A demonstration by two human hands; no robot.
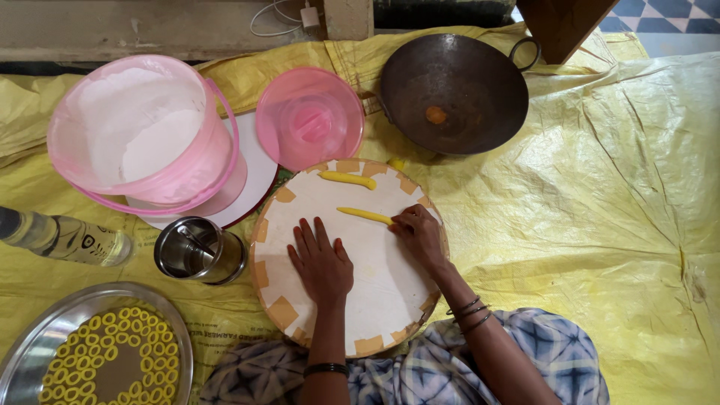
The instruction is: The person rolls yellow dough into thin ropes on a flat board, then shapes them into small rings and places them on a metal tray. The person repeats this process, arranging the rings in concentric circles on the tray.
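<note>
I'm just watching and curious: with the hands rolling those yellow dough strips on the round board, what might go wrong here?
The right hand presses one end of a thin yellow strip; it could tear or roll unevenly. The round board seems to rest on the person's lap, so the flat left hand leaning on it might tip it. The open steel cup stands close beside the board and could get knocked over.

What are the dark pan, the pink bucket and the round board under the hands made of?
The pan looks like dark, matt iron with rusty patches and a ring handle. The bucket looks like see-through pink plastic. The board seems wood or plywood, pale and smooth on top, with tan tape patches round the rim.
</note>
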